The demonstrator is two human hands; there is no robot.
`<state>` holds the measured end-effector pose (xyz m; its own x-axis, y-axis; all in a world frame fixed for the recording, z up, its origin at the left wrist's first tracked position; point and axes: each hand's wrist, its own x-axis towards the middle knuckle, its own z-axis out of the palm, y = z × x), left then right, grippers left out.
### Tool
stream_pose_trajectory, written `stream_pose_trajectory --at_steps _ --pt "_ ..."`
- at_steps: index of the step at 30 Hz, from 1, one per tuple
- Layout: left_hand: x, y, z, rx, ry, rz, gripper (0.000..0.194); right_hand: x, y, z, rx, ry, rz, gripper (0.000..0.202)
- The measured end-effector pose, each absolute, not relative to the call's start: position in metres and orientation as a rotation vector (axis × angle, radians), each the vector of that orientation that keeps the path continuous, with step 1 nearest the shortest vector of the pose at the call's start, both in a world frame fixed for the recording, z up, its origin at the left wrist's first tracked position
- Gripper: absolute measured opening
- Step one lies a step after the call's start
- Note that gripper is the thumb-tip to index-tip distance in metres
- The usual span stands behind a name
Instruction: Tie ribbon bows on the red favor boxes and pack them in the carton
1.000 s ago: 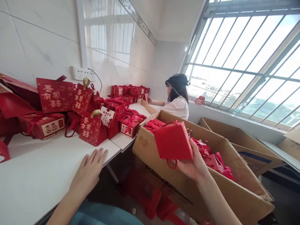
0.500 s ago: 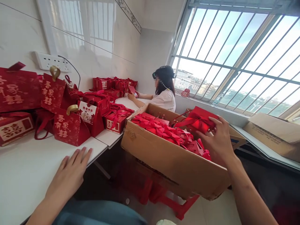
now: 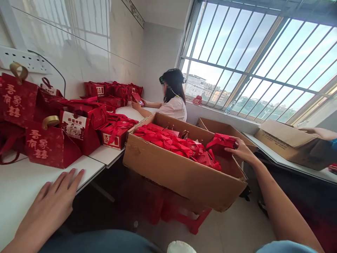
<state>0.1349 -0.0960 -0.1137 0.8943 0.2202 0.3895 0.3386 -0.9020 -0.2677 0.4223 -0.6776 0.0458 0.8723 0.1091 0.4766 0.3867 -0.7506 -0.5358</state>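
My right hand (image 3: 240,150) grips a small red gift box with a ribbon bow (image 3: 222,140) by its right end, at the right part of an open cardboard carton (image 3: 181,179). Inside the carton lie several red boxes with bows (image 3: 171,142). Flat on the white table (image 3: 92,160) rests my left hand (image 3: 56,196), fingers spread, holding nothing. Just beyond its fingertips stands a red gift box with a gold loop (image 3: 50,147).
More red boxes (image 3: 112,135) crowd the table by the wall. A person (image 3: 175,103) sits at its far end with a red item. Under the carton is a red stool (image 3: 193,221). At right, another person's arm (image 3: 322,133) reaches over a second carton (image 3: 292,142).
The view has turned to the right. My right hand has lowered the red box into the carton's right part. Another person's arm has appeared at the right edge.
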Motion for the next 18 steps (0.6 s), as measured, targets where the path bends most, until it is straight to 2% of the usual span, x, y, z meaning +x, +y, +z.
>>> stream_pose_trajectory --at_steps 11,16,18 --pt "0.133 -0.093 -0.113 -2.677 -0.390 -0.486 0.057 0.423 -0.650 0.028 -2.258 -0.358 0.167 0.063" --pt "0.134 -0.095 -0.111 -2.679 -0.417 -0.465 0.058 0.419 -0.651 0.025 -2.251 -0.290 0.314 0.066" --pt "0.134 -0.096 -0.110 -2.687 -0.420 -0.469 0.058 0.420 -0.650 0.024 -2.234 -0.233 0.341 0.060"
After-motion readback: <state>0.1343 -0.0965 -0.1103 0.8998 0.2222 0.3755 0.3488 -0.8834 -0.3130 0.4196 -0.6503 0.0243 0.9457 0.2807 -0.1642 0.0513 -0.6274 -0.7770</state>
